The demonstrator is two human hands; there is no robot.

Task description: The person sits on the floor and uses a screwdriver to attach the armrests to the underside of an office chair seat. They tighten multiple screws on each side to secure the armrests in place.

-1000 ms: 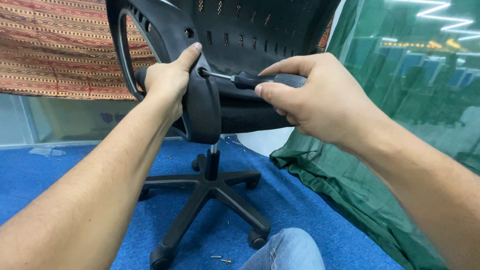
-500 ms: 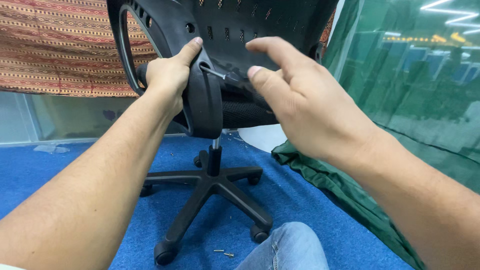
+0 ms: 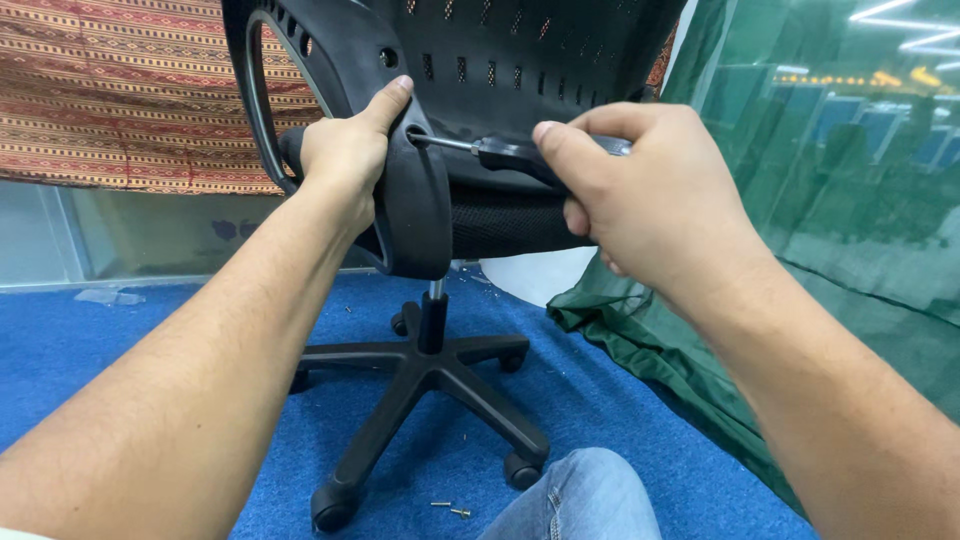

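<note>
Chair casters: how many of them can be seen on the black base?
4. One front caster near the bottom edge, one beside the knee in jeans, one at right behind, one by the column. A fifth may be hidden behind the left forearm.

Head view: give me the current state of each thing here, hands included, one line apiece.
Left hand: gripping the black armrest bracket.
Right hand: closed around the screwdriver handle.
Screwdriver: level, tip in the bracket's hole.
Office chair: upright on its five-star base.
Loose screws: lying on the blue carpet.
Green cloth: crumpled on the floor.
</note>
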